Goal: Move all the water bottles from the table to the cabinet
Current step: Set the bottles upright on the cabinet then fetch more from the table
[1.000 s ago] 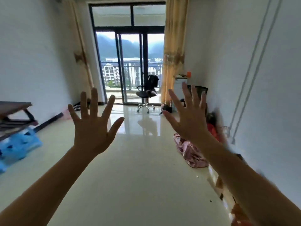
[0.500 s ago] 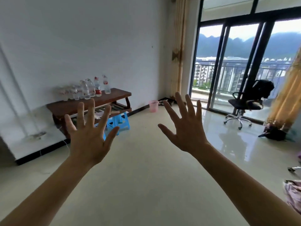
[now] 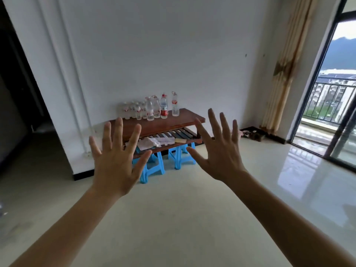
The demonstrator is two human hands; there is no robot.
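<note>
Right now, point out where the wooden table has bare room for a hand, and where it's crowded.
Bare: the table top's front strip, between the water bottles and the near edge, and its right end past the rightmost bottle. Crowded: the back left, where bottles bunch.

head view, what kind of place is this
Probably a sparsely furnished apartment living room: a tiled floor, a wooden table with water bottles against a white wall, and a curtained glass door onto a railed balcony.
</note>
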